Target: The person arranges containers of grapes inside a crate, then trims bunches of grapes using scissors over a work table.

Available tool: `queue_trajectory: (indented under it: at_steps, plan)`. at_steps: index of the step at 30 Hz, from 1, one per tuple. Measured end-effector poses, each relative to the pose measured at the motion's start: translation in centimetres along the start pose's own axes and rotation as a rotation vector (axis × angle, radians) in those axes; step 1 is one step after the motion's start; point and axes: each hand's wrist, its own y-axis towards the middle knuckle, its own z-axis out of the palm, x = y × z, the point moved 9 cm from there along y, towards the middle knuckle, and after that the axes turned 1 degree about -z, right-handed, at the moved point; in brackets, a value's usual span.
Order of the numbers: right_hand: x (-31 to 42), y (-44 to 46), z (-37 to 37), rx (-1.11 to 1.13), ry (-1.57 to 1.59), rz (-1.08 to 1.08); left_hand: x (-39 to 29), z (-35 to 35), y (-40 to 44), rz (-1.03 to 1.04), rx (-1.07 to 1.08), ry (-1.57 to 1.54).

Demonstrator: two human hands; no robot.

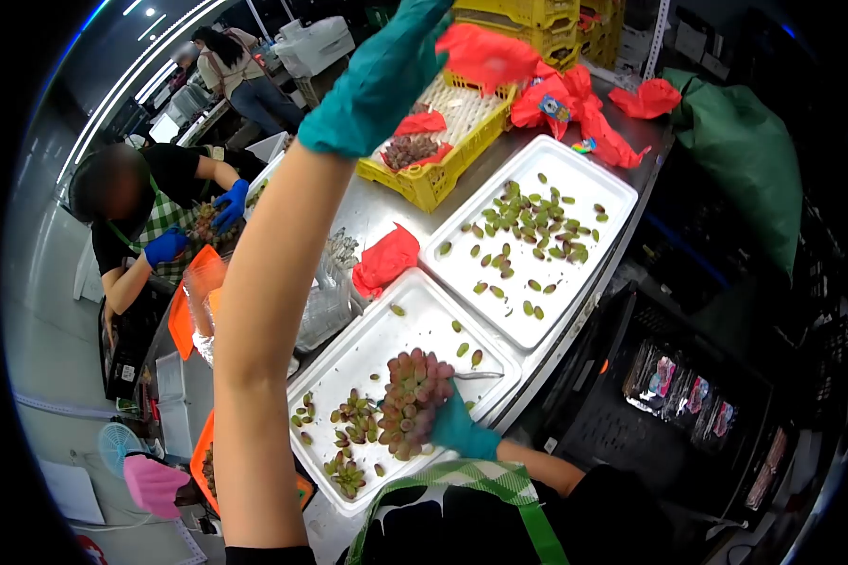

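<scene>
My left hand (pixel 377 89), in a teal glove, reaches far up toward the yellow crate. A motion-blurred sheet of red wrapping (pixel 488 56) is at its fingers and seems gripped by them; the fingertips are partly cut off by the frame's top edge. Low in the middle, my teal-gloved right hand (pixel 464 428) is closed around a bunch of reddish-green grapes (pixel 410 400), holding it over the near white tray (pixel 349 353). A thin metal piece (pixel 481 375) sticks out beside that hand; its kind is unclear. Loose grapes and small clusters (pixel 353 419) lie in this tray.
A second white tray (pixel 584 169) holds scattered grapes. Behind it stands a yellow crate (pixel 433 188) with a wrapped bunch; red wrappers (pixel 575 108) lie alongside. Black crates (pixel 669 452) are at right. A co-worker in blue gloves (pixel 167 247) handles grapes at left.
</scene>
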Motion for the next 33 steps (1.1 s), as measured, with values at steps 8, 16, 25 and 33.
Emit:
queue_trajectory:
  at_steps: [8, 16, 25, 33]
  plan:
    - [2.0, 1.7, 1.9, -0.158, -0.286, 0.084, 9.5, -3.9, -21.4, -0.490, -0.392, 0.390]
    - [-3.5, 2.5, 1.5, -0.349, -0.610, 0.186, 11.5, 1.6, -50.6, -0.540, -0.841, -0.867]
    - [0.6, 1.3, 6.2, -0.172, -2.754, -0.321, 11.1, 1.8, -59.6, -0.262, -1.075, -0.792]
    - [4.5, -1.9, 2.3, -0.617, -3.212, 0.418, 9.3, 2.1, -62.6, -0.324, -1.139, -0.640]
